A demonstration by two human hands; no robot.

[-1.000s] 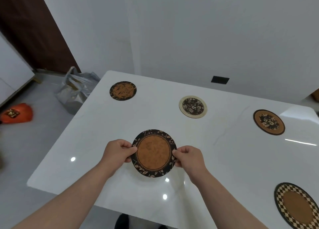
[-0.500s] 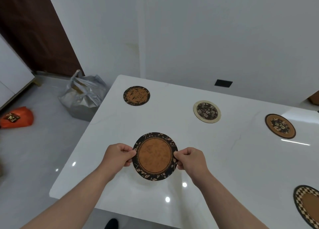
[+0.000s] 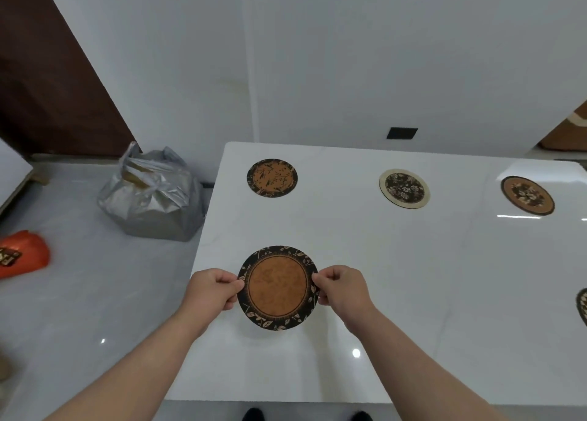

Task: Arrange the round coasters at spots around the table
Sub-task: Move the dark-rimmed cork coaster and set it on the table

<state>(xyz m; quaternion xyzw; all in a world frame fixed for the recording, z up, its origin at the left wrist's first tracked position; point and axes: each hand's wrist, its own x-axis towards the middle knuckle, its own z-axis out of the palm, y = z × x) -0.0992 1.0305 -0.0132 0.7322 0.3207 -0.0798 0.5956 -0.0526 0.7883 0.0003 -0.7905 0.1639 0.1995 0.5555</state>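
While a silver bag [image 3: 152,204] (contents hidden) sits aside, left hand [image 3: 211,290] and right hand [image 3: 343,289] pinch the leaf-rimmed brown coaster [image 3: 278,289].

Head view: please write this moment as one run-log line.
held: leaf-rim coaster | left hand: pinches left edge | right hand: pinches right edge | where: over table near-left area

You work under bright, even indoor light from overhead. The glossy white table [image 3: 413,277] throws back a small round hot spot at lower centre and a thin bright streak at the right, beside a washed-out patch on the far corner. The floor [image 3: 79,293] at left carries another pinpoint. A faint, soft shadow lies beneath the coaster [image 3: 278,287] you hold. Detail is fair at centre and softer toward the edges, where the wide lens slants the lines of the wall [image 3: 349,55].
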